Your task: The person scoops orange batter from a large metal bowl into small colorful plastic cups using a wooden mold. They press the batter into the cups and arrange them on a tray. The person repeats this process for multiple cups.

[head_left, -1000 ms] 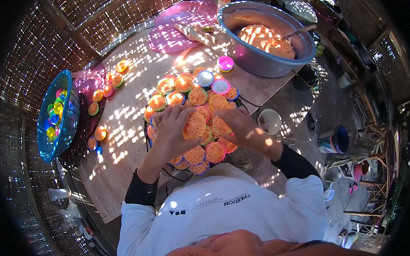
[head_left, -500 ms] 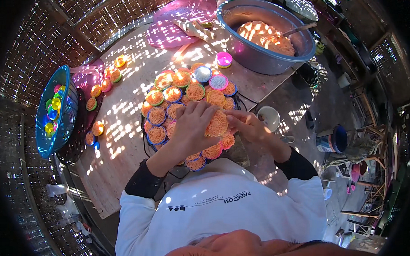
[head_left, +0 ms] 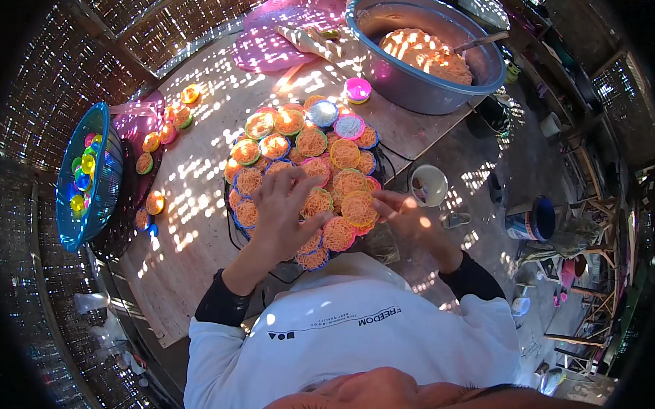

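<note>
A round heap of small coloured moulds [head_left: 312, 141], most topped with orange noodle-like shreds, stands in front of me. My left hand [head_left: 277, 206] hovers over its near left part, fingers spread and holding nothing. At the right side, my right hand [head_left: 413, 220] pinches the edge of a yellow-rimmed mould [head_left: 358, 208] filled with the orange shreds. A pink-rimmed mould [head_left: 339, 234] of shreds lies just nearer to me. Two moulds at the far side of the heap hold something white, one blue-rimmed [head_left: 323, 114] and one pink-rimmed [head_left: 350, 126].
A large grey-blue basin [head_left: 425, 100] with an orange mass [head_left: 423, 55] and a utensil handle stands far right. On the left is a blue basket [head_left: 69, 217] of coloured empty moulds. A pink mould stack [head_left: 357, 89] sits beyond the heap; loose filled moulds [head_left: 154, 202] lie left.
My left hand has drawn back to the left and opened away from the moulds. The yellow-rimmed mould has shifted slightly nearer and right with my right hand.
</note>
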Demonstrator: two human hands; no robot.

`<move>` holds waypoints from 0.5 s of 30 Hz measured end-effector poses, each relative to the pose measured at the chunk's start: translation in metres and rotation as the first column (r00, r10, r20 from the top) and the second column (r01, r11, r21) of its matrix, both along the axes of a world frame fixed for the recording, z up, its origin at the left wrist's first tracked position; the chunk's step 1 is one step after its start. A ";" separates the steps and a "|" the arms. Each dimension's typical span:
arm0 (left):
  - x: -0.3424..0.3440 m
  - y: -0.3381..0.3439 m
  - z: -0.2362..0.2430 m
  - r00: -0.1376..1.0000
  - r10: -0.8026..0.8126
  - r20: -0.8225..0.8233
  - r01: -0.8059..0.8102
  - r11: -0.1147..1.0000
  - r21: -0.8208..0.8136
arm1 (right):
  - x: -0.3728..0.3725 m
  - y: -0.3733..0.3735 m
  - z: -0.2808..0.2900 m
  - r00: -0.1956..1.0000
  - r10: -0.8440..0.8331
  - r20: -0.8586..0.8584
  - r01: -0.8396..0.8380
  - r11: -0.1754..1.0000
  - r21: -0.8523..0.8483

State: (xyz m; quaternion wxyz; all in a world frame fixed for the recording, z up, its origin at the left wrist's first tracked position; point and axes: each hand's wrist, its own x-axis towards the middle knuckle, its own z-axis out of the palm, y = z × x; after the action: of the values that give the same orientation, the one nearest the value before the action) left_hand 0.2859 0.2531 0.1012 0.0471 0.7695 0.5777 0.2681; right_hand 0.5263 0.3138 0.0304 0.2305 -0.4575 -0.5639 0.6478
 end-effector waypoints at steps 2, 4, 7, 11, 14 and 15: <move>-0.009 -0.005 0.004 0.999 0.049 0.013 -0.049 0.998 0.046 | -0.003 0.002 0.001 0.997 -0.010 0.072 0.009 1.000 0.020; -0.021 -0.011 0.006 0.994 0.095 0.053 -0.100 0.991 0.085 | -0.003 0.005 0.004 0.999 -0.004 0.047 0.002 1.000 0.025; -0.046 -0.020 0.008 0.978 0.159 0.133 -0.176 0.975 0.133 | 0.002 0.010 0.003 1.000 -0.002 -0.021 0.001 0.999 -0.034; -0.080 -0.046 0.016 0.928 0.341 0.151 -0.364 0.917 0.165 | 0.013 0.019 -0.008 0.993 -0.059 -0.102 0.040 0.983 -0.178; -0.115 -0.074 0.011 0.858 0.482 0.178 -0.513 0.816 0.266 | 0.018 0.028 0.000 0.998 -0.042 -0.040 0.038 0.995 -0.093; -0.124 -0.083 0.012 0.819 0.530 0.220 -0.573 0.773 0.273 | 0.016 0.033 0.002 0.999 -0.029 -0.039 0.027 0.998 -0.054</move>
State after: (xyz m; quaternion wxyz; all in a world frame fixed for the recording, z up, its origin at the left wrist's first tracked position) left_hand 0.1623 0.1698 0.1136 -0.1242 0.5432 0.7211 0.4117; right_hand 0.5420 0.3468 0.0325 0.2384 -0.4584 -0.5353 0.6682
